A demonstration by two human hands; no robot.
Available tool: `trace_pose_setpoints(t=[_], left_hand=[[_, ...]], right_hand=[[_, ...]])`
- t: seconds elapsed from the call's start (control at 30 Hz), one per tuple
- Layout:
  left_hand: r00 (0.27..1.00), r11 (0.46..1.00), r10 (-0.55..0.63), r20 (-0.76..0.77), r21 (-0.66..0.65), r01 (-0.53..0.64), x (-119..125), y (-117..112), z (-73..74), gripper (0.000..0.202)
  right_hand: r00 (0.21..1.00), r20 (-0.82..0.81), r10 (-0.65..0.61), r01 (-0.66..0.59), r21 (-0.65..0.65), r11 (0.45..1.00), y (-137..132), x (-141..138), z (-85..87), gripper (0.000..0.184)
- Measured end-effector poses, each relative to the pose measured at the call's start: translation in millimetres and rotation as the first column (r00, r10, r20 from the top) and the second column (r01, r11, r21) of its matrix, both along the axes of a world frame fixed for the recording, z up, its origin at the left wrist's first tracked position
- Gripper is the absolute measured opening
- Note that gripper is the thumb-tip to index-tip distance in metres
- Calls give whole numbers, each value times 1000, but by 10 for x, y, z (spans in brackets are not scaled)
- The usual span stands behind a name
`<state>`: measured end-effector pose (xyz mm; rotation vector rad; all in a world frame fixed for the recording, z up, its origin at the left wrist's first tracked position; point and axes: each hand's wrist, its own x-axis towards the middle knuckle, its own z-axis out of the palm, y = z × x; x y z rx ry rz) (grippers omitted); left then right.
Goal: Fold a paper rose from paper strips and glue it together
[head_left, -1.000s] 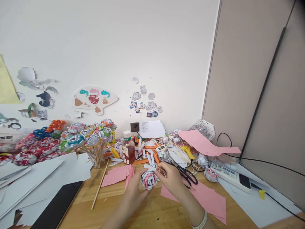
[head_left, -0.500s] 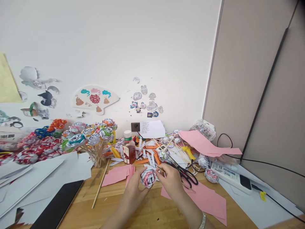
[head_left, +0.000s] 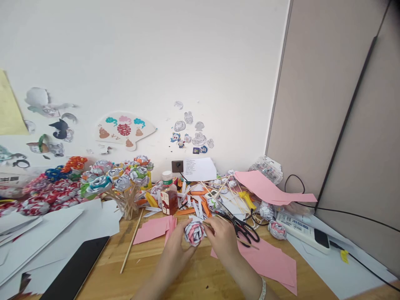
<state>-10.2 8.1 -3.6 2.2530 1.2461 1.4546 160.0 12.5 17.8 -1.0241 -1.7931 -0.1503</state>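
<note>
Gripping paper flower [head_left: 194,233] in curled fingers of left hand [head_left: 176,245], over table [head_left: 200,273]. Pinching stick [head_left: 208,226] in right hand [head_left: 223,238], at flower's right edge. Layered, round; by look, mostly shaped. Cannot tell whether joined to stick. Lying flat, unfolded: pink sheets [head_left: 275,263].

Paper flower [head_left: 194,233] before bottle [head_left: 169,201], scissors [head_left: 236,222] right, loose stick [head_left: 131,242] left

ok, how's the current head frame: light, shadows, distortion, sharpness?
Head view: soft, even light on the wall, only faint shadows; same head view: dark top right corner, and the black seam leans, likely wide-angle stretch; head view again: paper rose in the left hand reads clearly, but the printed sheet's text is illegible.
</note>
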Motion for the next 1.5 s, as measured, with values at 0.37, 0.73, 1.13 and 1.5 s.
trace_pose_setpoints(t=[0.37, 0.73, 1.13, 1.5], left_hand=[[1000, 1000, 4, -12, -1, -4, 11, -9, 12, 43], [1000, 999, 7, 19, -54, -6, 20, -14, 35, 43], [1000, 995, -24, 18, -97, 26, 10, -37, 31, 45], [999, 995, -38, 37, -86, 41, 35, -73, 100, 44]], right_hand=[[1000, -6, -2, 2, -28, 1000, -19, -26, 20, 20], [999, 23, 27, -26, -14, 1000, -43, -5, 20, 23], [974, -175, 143, -195, -333, 923, -78, 37, 206, 14], [992, -125, 23, -67, -359, 931, -81, 83, 231, 7]])
